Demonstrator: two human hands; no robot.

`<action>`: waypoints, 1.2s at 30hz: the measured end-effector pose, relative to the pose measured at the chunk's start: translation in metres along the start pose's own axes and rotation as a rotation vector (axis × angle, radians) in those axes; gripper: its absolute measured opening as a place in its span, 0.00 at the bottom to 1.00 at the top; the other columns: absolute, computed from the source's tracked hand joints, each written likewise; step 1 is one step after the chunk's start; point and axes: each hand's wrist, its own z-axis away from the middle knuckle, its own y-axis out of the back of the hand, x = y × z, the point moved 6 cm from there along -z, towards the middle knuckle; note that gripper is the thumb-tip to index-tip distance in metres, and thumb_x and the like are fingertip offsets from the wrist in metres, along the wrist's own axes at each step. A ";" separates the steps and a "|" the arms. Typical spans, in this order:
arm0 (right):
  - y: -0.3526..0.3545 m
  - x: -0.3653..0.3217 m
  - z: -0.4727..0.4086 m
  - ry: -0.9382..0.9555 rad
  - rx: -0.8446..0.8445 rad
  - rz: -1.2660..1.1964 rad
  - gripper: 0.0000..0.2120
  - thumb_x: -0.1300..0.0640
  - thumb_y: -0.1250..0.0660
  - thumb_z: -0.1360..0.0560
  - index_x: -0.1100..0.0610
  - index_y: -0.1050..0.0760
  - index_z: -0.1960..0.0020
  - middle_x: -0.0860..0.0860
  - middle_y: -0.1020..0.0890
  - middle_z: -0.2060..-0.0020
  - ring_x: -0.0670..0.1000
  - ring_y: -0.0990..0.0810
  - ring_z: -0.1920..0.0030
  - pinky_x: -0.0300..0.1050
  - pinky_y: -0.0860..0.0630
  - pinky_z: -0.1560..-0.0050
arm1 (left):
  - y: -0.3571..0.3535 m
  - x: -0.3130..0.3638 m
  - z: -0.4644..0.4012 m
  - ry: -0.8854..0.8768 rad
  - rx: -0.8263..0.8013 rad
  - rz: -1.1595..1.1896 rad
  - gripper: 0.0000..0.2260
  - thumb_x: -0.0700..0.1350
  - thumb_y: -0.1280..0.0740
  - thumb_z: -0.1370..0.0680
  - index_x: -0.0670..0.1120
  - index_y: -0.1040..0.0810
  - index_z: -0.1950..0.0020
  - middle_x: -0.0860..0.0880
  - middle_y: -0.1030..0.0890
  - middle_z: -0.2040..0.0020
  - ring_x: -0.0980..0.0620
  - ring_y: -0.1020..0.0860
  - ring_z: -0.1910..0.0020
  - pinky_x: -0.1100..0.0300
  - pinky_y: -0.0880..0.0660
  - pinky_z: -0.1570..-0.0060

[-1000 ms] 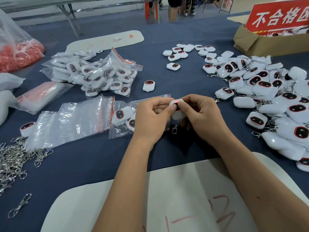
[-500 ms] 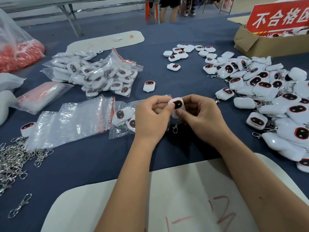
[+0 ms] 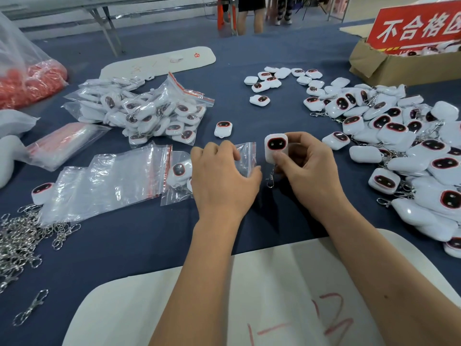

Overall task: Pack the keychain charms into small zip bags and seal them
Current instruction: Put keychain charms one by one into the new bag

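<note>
Covering the bench point(image 3: 139, 245) is dark blue cloth, with folding-table legs and standing people's legs beyond. Since half a second ago the hands have parted: the right hand point(image 3: 308, 171) now holds the white charm point(image 3: 276, 146) upright alone, while the left hand point(image 3: 222, 181) has dropped onto a small zip bag point(image 3: 245, 156), fingers curled over it.

red sign point(image 3: 416, 28): "不合格" | white board point(image 3: 274, 308): "13"

charms point(image 3: 276, 146): glossy white plastic | zip bags point(image 3: 107, 181): clear film (crinkled) | clasps point(image 3: 22, 236): probably metal
</note>
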 end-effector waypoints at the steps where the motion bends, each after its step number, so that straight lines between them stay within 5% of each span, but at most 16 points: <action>1: 0.001 -0.001 0.000 -0.001 0.018 0.002 0.05 0.59 0.28 0.20 0.53 0.20 0.45 0.52 0.13 0.57 0.54 0.14 0.59 0.55 0.15 0.54 | 0.000 0.000 0.000 0.003 -0.004 -0.013 0.14 0.58 0.26 0.28 0.52 0.25 0.53 0.54 0.25 0.52 0.49 0.32 0.45 0.60 0.36 0.52; 9: 0.000 0.000 0.001 -0.130 -0.002 -0.222 0.05 0.57 0.37 0.14 0.50 0.32 0.44 0.57 0.14 0.60 0.59 0.13 0.64 0.46 0.18 0.69 | -0.003 0.002 0.000 0.017 -0.065 -0.069 0.18 0.64 0.24 0.32 0.53 0.24 0.57 0.53 0.27 0.53 0.50 0.34 0.45 0.57 0.30 0.50; 14: -0.003 0.002 0.001 -0.106 -0.029 -0.069 0.08 0.56 0.36 0.15 0.45 0.31 0.42 0.51 0.14 0.62 0.50 0.19 0.70 0.39 0.25 0.72 | -0.002 0.003 0.001 0.048 -0.060 -0.093 0.06 0.50 0.28 0.25 0.50 0.19 0.59 0.50 0.23 0.54 0.46 0.30 0.44 0.56 0.30 0.52; 17: -0.004 0.001 0.001 -0.088 -0.051 -0.056 0.09 0.57 0.37 0.15 0.46 0.32 0.38 0.50 0.13 0.61 0.49 0.22 0.72 0.39 0.25 0.71 | 0.000 0.000 0.001 0.078 -0.038 -0.073 0.07 0.47 0.31 0.24 0.49 0.19 0.62 0.50 0.22 0.57 0.46 0.29 0.46 0.56 0.32 0.55; 22: -0.006 0.000 0.001 -0.078 -0.060 -0.056 0.04 0.56 0.37 0.15 0.48 0.29 0.42 0.51 0.13 0.62 0.49 0.21 0.72 0.36 0.28 0.73 | -0.003 0.004 0.001 0.042 -0.097 -0.097 0.14 0.61 0.26 0.28 0.52 0.22 0.58 0.53 0.25 0.54 0.49 0.32 0.45 0.55 0.29 0.49; 29: -0.008 0.001 0.001 -0.054 -0.079 -0.017 0.04 0.57 0.34 0.16 0.49 0.26 0.43 0.49 0.13 0.61 0.49 0.21 0.71 0.34 0.28 0.71 | -0.003 0.002 0.000 0.064 -0.083 -0.154 0.10 0.47 0.35 0.22 0.46 0.17 0.57 0.47 0.21 0.55 0.44 0.29 0.43 0.52 0.27 0.49; 31: -0.008 0.002 0.001 -0.055 -0.086 -0.009 0.01 0.56 0.35 0.15 0.52 0.26 0.44 0.49 0.12 0.60 0.50 0.20 0.71 0.34 0.28 0.71 | -0.003 0.001 0.000 0.069 -0.097 -0.113 0.10 0.48 0.35 0.22 0.48 0.17 0.58 0.48 0.21 0.55 0.44 0.29 0.43 0.51 0.27 0.47; 36: -0.007 0.002 0.000 -0.078 -0.060 -0.084 0.09 0.50 0.40 0.13 0.55 0.28 0.48 0.51 0.12 0.60 0.52 0.18 0.70 0.39 0.28 0.73 | -0.008 0.008 0.003 0.008 -0.153 -0.220 0.15 0.62 0.30 0.24 0.50 0.20 0.52 0.49 0.21 0.50 0.44 0.29 0.42 0.50 0.28 0.42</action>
